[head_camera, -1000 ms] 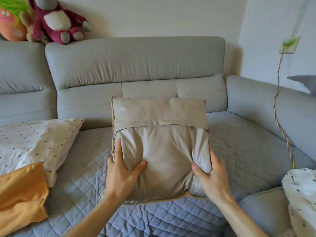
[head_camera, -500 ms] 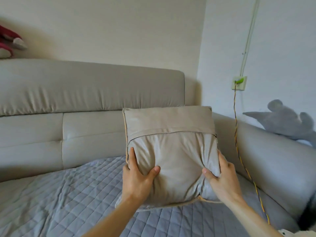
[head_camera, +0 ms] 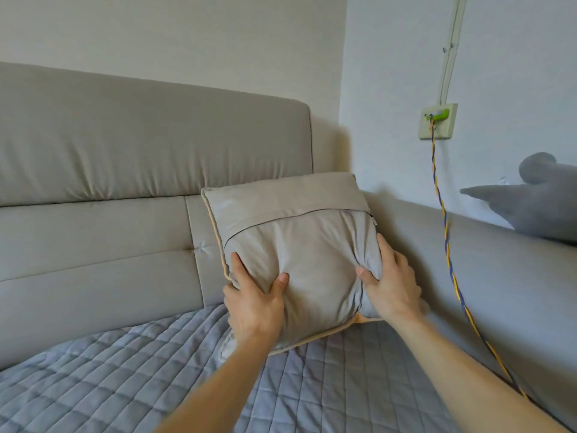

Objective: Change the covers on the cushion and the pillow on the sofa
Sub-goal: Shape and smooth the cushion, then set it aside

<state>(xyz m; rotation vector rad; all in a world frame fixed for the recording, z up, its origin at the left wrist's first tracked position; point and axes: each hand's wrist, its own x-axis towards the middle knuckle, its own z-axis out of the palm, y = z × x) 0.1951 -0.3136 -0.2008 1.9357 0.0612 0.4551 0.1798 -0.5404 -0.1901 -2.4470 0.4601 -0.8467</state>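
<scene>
A square beige cushion (head_camera: 299,235) with a zip line across its upper back and yellow piping stands upright in the sofa's corner, tilted a little. My left hand (head_camera: 254,303) grips its lower left edge, thumb pressed into the fabric. My right hand (head_camera: 390,282) grips the lower right edge the same way. The cushion's bottom edge touches the quilted seat cover (head_camera: 156,379). No pillow is in view.
The grey sofa backrest (head_camera: 125,170) runs along the left, and the side arm (head_camera: 499,276) runs along the right. A yellow and blue braided cable (head_camera: 449,260) hangs from a wall socket (head_camera: 437,120) across the arm. A grey plush toy (head_camera: 537,207) lies on top.
The cushion has moved right with both hands into the sofa corner, and the view turned right. The spotted pillow, orange cover and red plush toy have left the view.
</scene>
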